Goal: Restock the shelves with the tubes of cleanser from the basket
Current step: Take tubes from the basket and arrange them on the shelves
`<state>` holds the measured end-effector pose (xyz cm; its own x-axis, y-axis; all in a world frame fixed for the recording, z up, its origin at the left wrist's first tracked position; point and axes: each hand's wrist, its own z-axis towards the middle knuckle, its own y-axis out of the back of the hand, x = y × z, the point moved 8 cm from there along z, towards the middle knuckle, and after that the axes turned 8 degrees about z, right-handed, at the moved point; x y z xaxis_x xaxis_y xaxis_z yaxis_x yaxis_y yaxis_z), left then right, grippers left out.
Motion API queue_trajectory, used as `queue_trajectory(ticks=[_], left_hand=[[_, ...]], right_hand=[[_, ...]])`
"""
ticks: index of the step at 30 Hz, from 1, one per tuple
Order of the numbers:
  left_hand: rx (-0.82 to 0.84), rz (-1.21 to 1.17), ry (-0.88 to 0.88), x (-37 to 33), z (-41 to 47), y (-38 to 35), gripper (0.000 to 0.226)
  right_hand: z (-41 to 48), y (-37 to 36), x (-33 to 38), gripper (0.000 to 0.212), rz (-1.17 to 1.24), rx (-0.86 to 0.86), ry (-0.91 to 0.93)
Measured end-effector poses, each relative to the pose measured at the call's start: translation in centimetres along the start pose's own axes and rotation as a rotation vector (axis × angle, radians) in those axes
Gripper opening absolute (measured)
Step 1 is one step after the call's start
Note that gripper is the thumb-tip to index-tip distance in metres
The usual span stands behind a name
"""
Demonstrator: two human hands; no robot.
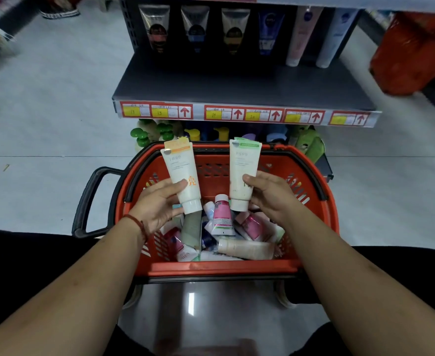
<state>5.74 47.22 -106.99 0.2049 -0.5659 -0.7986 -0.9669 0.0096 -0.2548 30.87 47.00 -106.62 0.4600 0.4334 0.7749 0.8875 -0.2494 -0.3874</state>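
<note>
The left hand [159, 201] grips an orange-topped tube [183, 176], thumb across its front and fingers curled behind. The right hand [270, 199] holds a green-topped tube [243, 170] the same way. Both white tubes are held over the basket [219, 268], well apart. Their long axes are close to upright, with the caps pointing down into the basket and the flat crimped ends up toward the shelf [237, 83]. The orange-topped one leans a little to the left.

The red basket holds a loose jumble of tubes. A pink tube [221, 214] stands cap-up near the middle, a grey-green tube [192, 231] is at its left, and a beige tube [244, 249] lies crosswise by the near rim.

Along the shelf's back edge a row of tubes [197, 29] stands cap-down. Price labels [237, 114] line its front edge.
</note>
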Motion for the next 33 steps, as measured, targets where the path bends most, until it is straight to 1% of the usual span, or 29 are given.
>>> queue_trajectory(ticks=[4, 9, 12, 17, 22, 26, 33], left_hand=[[-0.030, 0.004, -0.056, -1.2, 0.0, 0.9, 0.034], [-0.013, -0.032, -0.125, -3.4, 0.0, 0.5, 0.028], [-0.025, 0.003, -0.161, -4.6, 0.0, -0.1, 0.030], [-0.047, 0.029, -0.203, -6.1, -0.3, -0.8, 0.031], [-0.080, 0.052, -0.233, -7.9, -1.3, -1.3, 0.023], [-0.044, 0.112, -0.301, -11.9, -2.5, -1.9, 0.034], [-0.027, 0.116, -0.442, -18.8, -4.8, -2.3, 0.035]], right_hand=[[-0.6, -1.4, 1.3, 0.028, -0.024, 0.017, 0.060], [-0.7, -2.8, 2.7, 0.025, -0.067, 0.057, 0.074], [-0.8, -3.6, 3.9, 0.020, -0.075, 0.056, 0.134], [-1.1, -4.8, 5.6, 0.021, -0.057, 0.066, 0.195], [-1.3, -6.3, 7.1, 0.023, -0.097, 0.083, 0.215], [-1.9, -9.0, 10.7, 0.021, -0.161, 0.132, 0.284], [-3.1, -13.0, 16.4, 0.022, -0.187, 0.183, 0.394]])
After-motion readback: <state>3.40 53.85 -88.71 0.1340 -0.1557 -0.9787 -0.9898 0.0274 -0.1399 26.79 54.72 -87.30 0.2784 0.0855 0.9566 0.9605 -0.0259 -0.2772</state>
